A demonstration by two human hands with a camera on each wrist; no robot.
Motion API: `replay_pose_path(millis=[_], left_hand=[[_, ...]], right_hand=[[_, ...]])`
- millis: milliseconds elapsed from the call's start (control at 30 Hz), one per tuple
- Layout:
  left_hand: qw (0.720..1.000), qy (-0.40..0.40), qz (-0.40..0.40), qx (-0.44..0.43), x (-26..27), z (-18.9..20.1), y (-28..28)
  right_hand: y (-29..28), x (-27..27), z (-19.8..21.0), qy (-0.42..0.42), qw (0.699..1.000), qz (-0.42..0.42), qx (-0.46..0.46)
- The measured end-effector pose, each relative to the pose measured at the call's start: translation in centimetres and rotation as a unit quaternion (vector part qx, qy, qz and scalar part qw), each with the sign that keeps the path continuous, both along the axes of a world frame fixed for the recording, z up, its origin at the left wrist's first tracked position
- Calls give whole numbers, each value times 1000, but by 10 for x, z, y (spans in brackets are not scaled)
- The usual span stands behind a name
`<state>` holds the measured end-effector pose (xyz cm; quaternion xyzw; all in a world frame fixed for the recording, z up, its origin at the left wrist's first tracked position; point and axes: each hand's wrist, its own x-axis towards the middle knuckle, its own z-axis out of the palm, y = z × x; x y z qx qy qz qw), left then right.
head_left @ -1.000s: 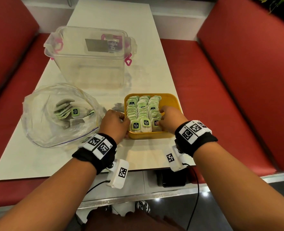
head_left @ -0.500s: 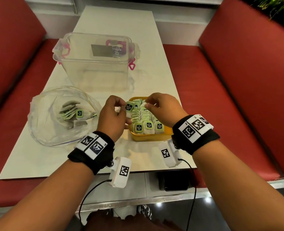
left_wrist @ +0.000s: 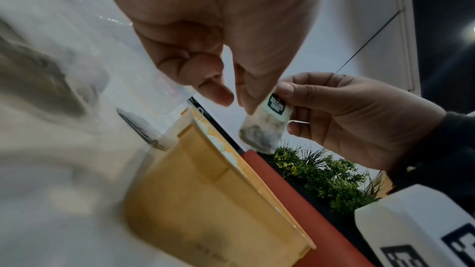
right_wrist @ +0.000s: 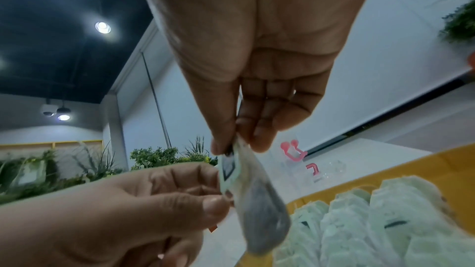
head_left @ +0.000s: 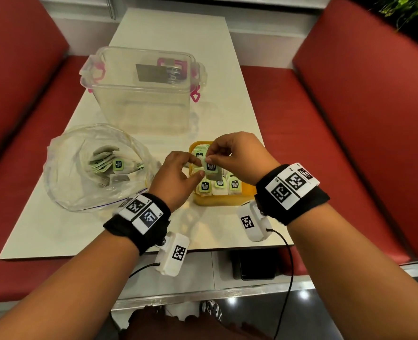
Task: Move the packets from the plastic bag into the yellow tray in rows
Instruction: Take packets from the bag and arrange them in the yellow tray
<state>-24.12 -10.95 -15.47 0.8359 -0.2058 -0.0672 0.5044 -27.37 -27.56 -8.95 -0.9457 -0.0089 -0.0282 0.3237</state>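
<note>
The packet [head_left: 210,167] now hangs just above the yellow tray [head_left: 248,192], pinched at its top by my right hand [head_left: 239,158] with my left hand [head_left: 176,177] gripping its tag; a second ago both hands were down in the rows, so another packet is ready to slot in. More wait in the plastic bag [head_left: 63,168] to the left. The table [head_left: 55,231] is pale, with a clear lidded box [head_left: 141,99] behind and red benches [head_left: 374,119] alongside.
</note>
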Motion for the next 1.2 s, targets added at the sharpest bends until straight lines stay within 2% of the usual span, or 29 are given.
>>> replay_pose_path(millis=[167,367,467,567,667,800,900,1000,1200], left_hand=[[999,15,-36,-30,-7,10,-7],[999,-9,-13,-35,-6,7,-12],[1000,-17,-15,-17,-6,2,-14],[998,-36,22,42,0,-10,-12],[993,16,59,98,3,-17,-8],[988,107,55,101,0,-16,-9],[982,152,54,97,-2,-16,-10],[984,162,48,64,-4,-17,-9],[985,156,48,55,-4,-18,-8]], right_hand=[[-3,-2,5,2,998,28,-52],[-8,-7,5,22,998,34,-57],[-15,-9,4,44,996,24,-73],[-26,-13,2,56,994,-3,-92],[-35,-16,-2,101,987,-20,-127],[-38,-17,-12,190,973,-27,-131],[-37,-18,-21,227,965,-32,-128],[-36,-17,-28,237,961,-42,-137],[-35,-10,-36,248,956,-57,-143]])
